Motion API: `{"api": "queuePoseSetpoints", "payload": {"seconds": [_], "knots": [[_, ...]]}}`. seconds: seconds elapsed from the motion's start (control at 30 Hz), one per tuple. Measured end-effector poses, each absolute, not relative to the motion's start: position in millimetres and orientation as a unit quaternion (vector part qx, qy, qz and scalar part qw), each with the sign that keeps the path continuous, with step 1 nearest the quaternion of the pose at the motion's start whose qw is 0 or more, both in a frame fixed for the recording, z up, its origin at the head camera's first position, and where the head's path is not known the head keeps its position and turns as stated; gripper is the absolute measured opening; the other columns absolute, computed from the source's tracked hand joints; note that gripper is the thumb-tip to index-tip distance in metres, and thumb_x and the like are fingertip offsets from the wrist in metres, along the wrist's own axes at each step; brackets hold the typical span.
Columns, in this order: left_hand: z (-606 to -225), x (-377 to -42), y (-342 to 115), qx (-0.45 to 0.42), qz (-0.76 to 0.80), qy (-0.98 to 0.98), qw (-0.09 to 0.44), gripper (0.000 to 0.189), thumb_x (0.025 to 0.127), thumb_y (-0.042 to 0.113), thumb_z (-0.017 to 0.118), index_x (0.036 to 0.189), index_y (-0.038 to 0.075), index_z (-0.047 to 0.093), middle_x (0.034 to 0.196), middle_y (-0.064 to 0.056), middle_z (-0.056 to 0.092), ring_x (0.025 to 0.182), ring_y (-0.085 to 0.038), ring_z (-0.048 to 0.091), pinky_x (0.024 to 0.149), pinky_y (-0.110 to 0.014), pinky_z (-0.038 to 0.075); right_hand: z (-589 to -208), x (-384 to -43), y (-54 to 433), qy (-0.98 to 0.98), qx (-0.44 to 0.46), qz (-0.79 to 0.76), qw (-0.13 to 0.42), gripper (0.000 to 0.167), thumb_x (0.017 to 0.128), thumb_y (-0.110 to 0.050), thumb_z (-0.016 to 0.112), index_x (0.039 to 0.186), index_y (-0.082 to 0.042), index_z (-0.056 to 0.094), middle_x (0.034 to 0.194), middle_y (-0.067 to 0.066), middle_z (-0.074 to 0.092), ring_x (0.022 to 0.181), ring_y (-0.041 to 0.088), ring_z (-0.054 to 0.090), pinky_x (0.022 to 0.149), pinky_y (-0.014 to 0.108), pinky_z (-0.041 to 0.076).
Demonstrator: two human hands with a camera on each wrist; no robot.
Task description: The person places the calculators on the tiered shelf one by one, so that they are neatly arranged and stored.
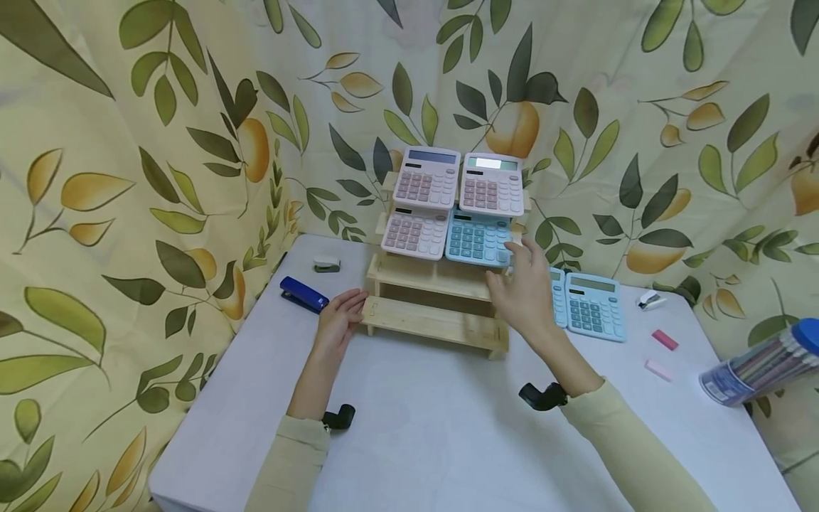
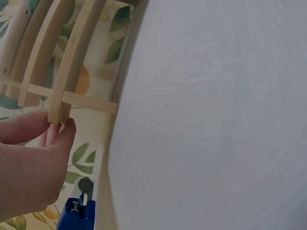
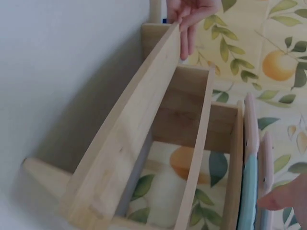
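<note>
A stepped wooden rack (image 1: pixel 435 321) stands on the table, its upper tiers bearing calculators. Two pink-and-white calculators, one at the left (image 1: pixel 426 178) and one at the right (image 1: pixel 491 185), lean side by side on top. Below them are another pink calculator (image 1: pixel 414 233) and a blue calculator (image 1: pixel 478 238). My left hand (image 1: pixel 339 320) grips the left end of the lowest step; the left wrist view shows thumb and fingers around its wooden end (image 2: pixel 60 108). At the blue calculator's lower right edge is my right hand (image 1: pixel 525 288), its fingers extended and fingertips right at the edge.
Two more blue calculators, the nearer-right one (image 1: pixel 595 306) fully visible, lie right of the rack. Left are a blue stapler (image 1: pixel 303 294) and a small white-and-black item (image 1: pixel 327 264). Farther right are pink erasers (image 1: pixel 665 340), a small white stapler (image 1: pixel 651 301) and a pencil jar (image 1: pixel 761 363).
</note>
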State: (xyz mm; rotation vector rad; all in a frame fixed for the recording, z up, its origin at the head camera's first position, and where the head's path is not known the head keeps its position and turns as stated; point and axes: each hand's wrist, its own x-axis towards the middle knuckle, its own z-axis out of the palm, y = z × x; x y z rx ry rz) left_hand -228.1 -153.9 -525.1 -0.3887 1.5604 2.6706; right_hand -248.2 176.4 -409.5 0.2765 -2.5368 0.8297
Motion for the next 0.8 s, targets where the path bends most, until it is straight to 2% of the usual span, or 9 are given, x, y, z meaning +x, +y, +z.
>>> {"api": "queuePoseSetpoints", "payload": {"seconds": [0.17, 0.47, 0.8], "knots": [[-525, -228, -154, -0.122, 0.857, 0.5, 0.009, 0.066, 0.088, -0.026, 0.046, 0.152, -0.008, 0.042, 0.151, -0.026, 0.052, 0.143, -0.031, 0.049, 0.116, -0.034, 0.044, -415, -245, 196, -0.914, 0.109, 0.303, 0.246, 0.057, 0.091, -0.013, 0.074, 0.14, 0.006, 0.053, 0.155, 0.03, 0.038, 0.141, 0.055, 0.038, 0.108, 0.072, 0.04], [-525, -228, -154, -0.125, 0.858, 0.498, 0.009, 0.067, 0.088, -0.027, 0.046, 0.152, -0.008, 0.041, 0.151, -0.026, 0.052, 0.143, -0.032, 0.049, 0.116, -0.035, 0.044, -424, -244, 225, -0.918, 0.079, 0.296, 0.251, 0.057, 0.09, -0.009, 0.075, 0.14, 0.008, 0.054, 0.154, 0.029, 0.04, 0.14, 0.052, 0.039, 0.106, 0.071, 0.041], [-526, -228, -153, -0.128, 0.856, 0.501, 0.01, 0.066, 0.088, -0.026, 0.047, 0.152, -0.008, 0.042, 0.151, -0.025, 0.053, 0.142, -0.03, 0.05, 0.113, -0.032, 0.047, -437, -247, 251, -0.927, 0.063, 0.287, 0.233, 0.057, 0.092, -0.013, 0.074, 0.14, 0.009, 0.053, 0.155, 0.03, 0.039, 0.141, 0.054, 0.038, 0.111, 0.072, 0.036]]}}
